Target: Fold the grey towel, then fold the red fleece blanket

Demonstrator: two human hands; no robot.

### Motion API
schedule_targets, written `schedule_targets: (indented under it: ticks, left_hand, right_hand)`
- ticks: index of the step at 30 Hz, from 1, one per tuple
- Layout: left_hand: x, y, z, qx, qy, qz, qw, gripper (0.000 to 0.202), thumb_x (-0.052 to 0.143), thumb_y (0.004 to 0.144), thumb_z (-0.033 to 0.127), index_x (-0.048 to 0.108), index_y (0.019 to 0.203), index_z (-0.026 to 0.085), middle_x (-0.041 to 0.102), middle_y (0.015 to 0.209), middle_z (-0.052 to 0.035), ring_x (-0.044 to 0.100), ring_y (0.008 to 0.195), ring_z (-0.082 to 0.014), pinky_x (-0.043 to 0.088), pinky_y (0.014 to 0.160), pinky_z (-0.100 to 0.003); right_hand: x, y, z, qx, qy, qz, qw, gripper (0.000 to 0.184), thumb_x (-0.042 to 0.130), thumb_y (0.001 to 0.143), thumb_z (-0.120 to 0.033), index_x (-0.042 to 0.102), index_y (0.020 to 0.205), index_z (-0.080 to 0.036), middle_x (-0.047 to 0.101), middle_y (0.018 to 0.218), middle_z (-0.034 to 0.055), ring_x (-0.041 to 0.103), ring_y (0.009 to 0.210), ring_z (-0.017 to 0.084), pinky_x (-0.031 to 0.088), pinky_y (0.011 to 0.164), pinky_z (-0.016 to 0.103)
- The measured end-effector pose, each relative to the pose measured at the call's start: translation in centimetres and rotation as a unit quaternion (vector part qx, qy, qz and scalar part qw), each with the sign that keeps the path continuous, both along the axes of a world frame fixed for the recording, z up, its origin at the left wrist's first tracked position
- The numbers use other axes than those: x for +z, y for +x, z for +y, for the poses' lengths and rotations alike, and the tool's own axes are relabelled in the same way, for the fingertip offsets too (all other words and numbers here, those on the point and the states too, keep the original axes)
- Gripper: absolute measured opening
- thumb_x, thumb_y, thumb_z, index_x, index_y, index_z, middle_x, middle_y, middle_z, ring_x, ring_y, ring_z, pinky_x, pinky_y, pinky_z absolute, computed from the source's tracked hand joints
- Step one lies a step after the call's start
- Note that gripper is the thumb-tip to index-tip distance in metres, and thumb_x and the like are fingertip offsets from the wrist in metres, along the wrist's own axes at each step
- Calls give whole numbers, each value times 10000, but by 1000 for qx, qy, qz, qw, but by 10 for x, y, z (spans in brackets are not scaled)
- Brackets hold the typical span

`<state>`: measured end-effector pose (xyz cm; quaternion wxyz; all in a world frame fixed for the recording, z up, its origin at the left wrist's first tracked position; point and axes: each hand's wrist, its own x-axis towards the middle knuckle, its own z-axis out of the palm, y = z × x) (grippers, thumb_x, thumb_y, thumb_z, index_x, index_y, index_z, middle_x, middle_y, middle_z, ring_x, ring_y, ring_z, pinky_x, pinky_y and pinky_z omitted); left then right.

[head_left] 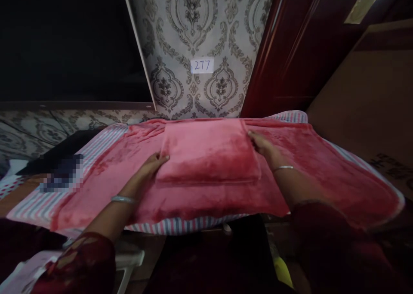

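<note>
A flat rectangle of pink plush cloth (206,152), perhaps a folded blanket or a cushion cover, lies before me. My left hand (154,162) grips its left edge, with the thumb on top and the other fingers mostly hidden. At the upper right edge, my right hand (260,143) pinches the cloth, and some of its fingers are tucked out of sight. Underneath spreads a larger pink plush blanket (106,173). A striped cloth (174,226) in grey, pink and white shows around that blanket's borders.
A dark screen (64,44) stands at the back left. Patterned wallpaper behind carries a paper label (202,65) reading 277. To the right are a dark red wooden panel (290,40) and a large cardboard box (364,96). A blurred-out item (63,173) sits at the left edge.
</note>
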<state>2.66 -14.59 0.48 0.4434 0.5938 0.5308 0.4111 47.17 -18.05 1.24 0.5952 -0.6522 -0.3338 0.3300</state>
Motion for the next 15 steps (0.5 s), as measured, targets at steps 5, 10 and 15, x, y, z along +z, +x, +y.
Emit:
schedule_targets:
  ticks: [5, 10, 15]
  left_hand:
    - [-37, -13, -21, 111, 104, 70, 986, 685, 697, 651, 672, 625, 1113, 172, 684, 1046, -106, 652, 931, -253, 539, 830, -386]
    - [-48, -25, -53, 15, 223, 210, 952, 590, 597, 819, 575, 571, 1280, 208, 643, 1243, -123, 631, 1046, -280, 523, 917, -415]
    - [-50, -29, -52, -65, 320, 330, 886, 596, 546, 861, 498, 528, 1387, 218, 609, 1322, -141, 567, 1214, -335, 454, 1054, -488]
  right_hand:
    - [-77, -11, -50, -59, 21, 7, 998, 286, 645, 807, -402, 678, 1021, -215, 750, 944, 67, 699, 944, 234, 555, 914, 403]
    - [-94, -18, -103, -54, 98, -95, 989, 510, 582, 807, -610, 688, 1118, -219, 750, 1015, 76, 678, 951, 254, 535, 902, 413]
    - [-84, -33, -123, -71, 74, -265, 959, 518, 442, 870, -673, 706, 839, -228, 718, 893, 96, 628, 915, 270, 502, 897, 411]
